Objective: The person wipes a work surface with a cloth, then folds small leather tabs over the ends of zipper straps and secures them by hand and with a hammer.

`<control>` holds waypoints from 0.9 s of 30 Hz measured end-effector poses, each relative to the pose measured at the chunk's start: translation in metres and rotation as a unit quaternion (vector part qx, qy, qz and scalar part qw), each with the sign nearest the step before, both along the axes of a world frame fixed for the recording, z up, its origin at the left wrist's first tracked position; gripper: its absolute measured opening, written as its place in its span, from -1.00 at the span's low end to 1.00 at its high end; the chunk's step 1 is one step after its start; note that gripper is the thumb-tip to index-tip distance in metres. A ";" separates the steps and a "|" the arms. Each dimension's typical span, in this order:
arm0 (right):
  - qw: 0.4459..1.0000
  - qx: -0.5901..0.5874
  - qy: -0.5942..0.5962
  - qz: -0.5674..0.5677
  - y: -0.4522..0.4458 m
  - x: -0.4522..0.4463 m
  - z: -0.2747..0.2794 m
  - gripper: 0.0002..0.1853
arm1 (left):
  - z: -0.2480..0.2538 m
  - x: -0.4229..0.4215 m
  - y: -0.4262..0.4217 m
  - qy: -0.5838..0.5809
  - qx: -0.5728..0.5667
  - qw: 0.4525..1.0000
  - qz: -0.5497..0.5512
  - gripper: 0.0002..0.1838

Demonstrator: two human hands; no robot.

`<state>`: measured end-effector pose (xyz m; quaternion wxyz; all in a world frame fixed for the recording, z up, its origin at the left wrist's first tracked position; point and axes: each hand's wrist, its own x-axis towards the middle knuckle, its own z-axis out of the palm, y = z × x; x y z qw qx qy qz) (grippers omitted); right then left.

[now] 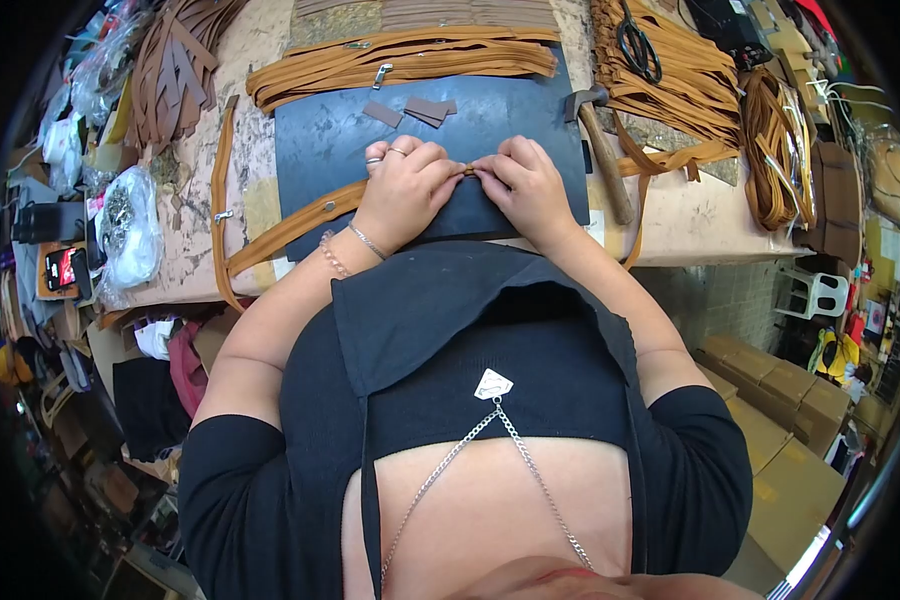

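Zipper tape (298, 225), trailing from left hand (407, 188), end seemingly pinched in grip shared with right hand (525, 188)

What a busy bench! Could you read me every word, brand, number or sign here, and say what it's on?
"S", or a mark much like one, in a shield: on the pendant.
Red-and-black item at left: pale marks, too small to read.
Strip and mat: no readable text.
No whole word, brand or number can be read.
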<state>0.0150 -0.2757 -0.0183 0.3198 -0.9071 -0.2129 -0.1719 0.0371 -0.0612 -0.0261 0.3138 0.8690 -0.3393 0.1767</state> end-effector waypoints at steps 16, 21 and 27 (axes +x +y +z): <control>0.998 -0.037 0.035 -0.028 -0.013 -0.003 0.007 -0.82 | 0.009 0.000 0.015 -0.035 0.164 0.986 -0.022 -0.60; 0.993 -0.059 0.081 -0.060 -0.015 0.002 0.011 -0.79 | 0.010 -0.002 0.014 -0.057 0.181 0.982 -0.023 -0.57; 0.904 0.163 0.390 -0.064 -0.008 0.012 0.034 -0.84 | 0.010 -0.003 0.012 -0.061 0.169 0.983 -0.025 -0.59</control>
